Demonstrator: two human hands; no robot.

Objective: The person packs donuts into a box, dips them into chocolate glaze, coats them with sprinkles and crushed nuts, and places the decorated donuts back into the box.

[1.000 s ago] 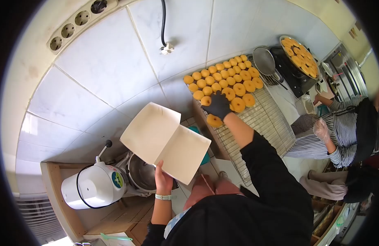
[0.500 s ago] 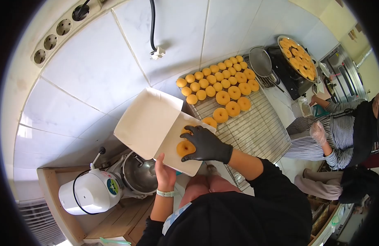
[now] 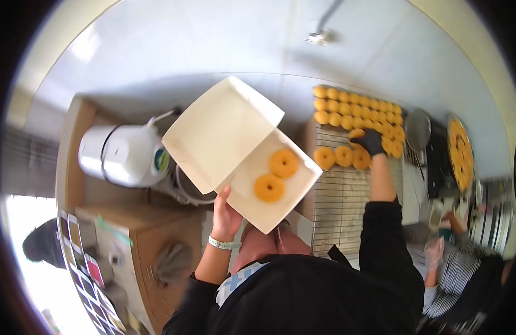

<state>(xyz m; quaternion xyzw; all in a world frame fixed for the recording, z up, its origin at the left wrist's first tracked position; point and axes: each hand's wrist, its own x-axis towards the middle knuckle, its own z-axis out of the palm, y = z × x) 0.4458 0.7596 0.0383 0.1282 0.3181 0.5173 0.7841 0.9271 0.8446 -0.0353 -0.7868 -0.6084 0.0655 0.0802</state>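
Observation:
My bare left hand (image 3: 226, 216) grips the near edge of an open cardboard box (image 3: 221, 131), thumb on the rim and the other fingers hidden underneath. Two ring doughnuts, a nearer doughnut (image 3: 269, 188) and a farther doughnut (image 3: 284, 163), lie side by side inside its base. Over at the wire rack (image 3: 341, 209), my right hand (image 3: 370, 143) in a black glove has its fingers closed around a ring doughnut (image 3: 356, 134). Three more rings, including a doughnut (image 3: 324, 158), sit in a row just in front of it.
Rows of round dough balls (image 3: 345, 109) fill the rack's back. To its right are a sieve (image 3: 418, 131) and a tray of doughnuts (image 3: 460, 153). A white stand mixer (image 3: 121, 156) stands left. A co-worker's plastic-gloved hand (image 3: 434, 252) shows at lower right.
My right hand has left the box and reached right to a doughnut on the rack. Both doughnuts now show uncovered in the box, still held by my left hand. The view has turned.

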